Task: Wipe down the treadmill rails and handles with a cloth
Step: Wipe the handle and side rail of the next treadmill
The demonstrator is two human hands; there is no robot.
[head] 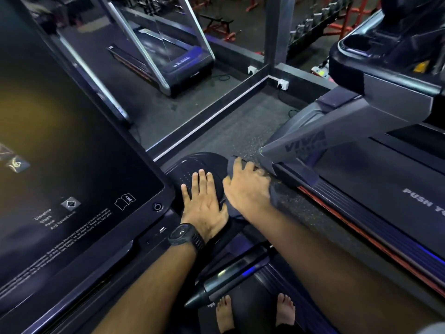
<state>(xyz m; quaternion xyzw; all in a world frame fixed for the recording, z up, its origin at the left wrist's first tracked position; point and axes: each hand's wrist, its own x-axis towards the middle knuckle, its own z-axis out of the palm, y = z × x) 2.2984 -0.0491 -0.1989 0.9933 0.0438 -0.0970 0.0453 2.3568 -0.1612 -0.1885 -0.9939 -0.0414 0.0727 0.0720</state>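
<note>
The left hand (pixel 204 201), with a black watch (pixel 184 233) on its wrist, lies flat in the middle of the frame, fingers straight and together, holding nothing, on a dark rounded cover (pixel 204 162) with a dotted texture. Just to its right, the right hand (pixel 248 186) presses down on a dark grey cloth (pixel 232 166), fingers spread over it rather than closed round it. The cloth lies on the right part of that cover, its edges showing past the fingertips and beside the palm. A big dark screen (pixel 72 153) fills the left of the frame. A handle (pixel 231 278) with a blue glint slants across the lower centre, above two bare feet (pixel 224 312). A second treadmill (pixel 385 177) stands at the right.
</note>
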